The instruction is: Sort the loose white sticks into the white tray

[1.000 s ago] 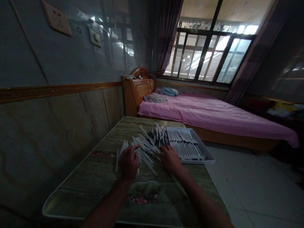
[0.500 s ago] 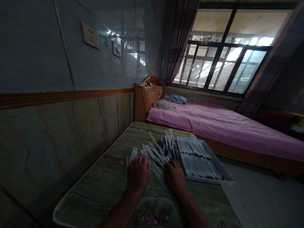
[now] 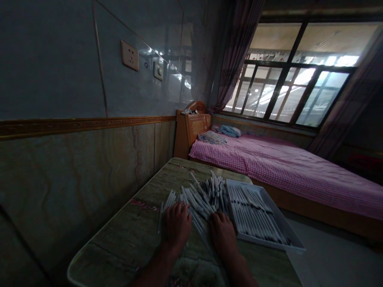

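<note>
Clear slim tubes lie in a loose heap on the green marbled table. My left hand rests palm down over the heap's left part, fingers bent over the tube ends. At the heap's right side, my right hand lies with curled fingers against the tubes; whatever is under its fingertips is hidden. Behind it stands a bunch of dark-and-white pens. A white tray right of my right hand holds rows of similar pens with dark tips.
A bed with a pink checked cover and a wooden headboard stands beyond the table. The tiled wall runs along the left. The tray reaches over the table's right edge.
The camera view has shifted, so the room and table appear slightly lower and further right. Both hands remain at the tubes in nearly the same pose.
</note>
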A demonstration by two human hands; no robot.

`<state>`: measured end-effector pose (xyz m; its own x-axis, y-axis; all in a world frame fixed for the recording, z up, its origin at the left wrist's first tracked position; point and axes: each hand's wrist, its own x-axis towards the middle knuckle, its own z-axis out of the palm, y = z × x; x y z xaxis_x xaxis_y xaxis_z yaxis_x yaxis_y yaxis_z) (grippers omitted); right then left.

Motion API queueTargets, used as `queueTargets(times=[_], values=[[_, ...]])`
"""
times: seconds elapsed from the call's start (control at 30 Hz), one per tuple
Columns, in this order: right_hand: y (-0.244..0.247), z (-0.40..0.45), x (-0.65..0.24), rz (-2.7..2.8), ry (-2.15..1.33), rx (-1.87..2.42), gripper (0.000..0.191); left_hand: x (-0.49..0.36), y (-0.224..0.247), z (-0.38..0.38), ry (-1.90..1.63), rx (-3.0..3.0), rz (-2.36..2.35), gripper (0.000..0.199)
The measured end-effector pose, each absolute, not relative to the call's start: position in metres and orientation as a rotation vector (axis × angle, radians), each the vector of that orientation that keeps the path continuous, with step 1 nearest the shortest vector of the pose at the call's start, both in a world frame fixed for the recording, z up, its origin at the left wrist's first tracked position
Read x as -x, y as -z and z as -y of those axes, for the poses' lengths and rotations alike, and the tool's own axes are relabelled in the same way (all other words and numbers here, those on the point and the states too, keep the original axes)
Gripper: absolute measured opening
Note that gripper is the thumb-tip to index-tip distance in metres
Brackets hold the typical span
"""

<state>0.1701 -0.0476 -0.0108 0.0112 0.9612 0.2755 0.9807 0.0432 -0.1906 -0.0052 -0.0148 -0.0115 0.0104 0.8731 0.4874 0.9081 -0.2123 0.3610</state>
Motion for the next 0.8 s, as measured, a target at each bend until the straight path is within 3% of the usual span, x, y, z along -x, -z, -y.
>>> queueTargets(times=[0.8], values=[[0.0098,0.0461,-0.1677,2.024,0.094,1.936,0.027,0.0038,0.0054,0.0155,0.923,2.274,1.960,0.030]])
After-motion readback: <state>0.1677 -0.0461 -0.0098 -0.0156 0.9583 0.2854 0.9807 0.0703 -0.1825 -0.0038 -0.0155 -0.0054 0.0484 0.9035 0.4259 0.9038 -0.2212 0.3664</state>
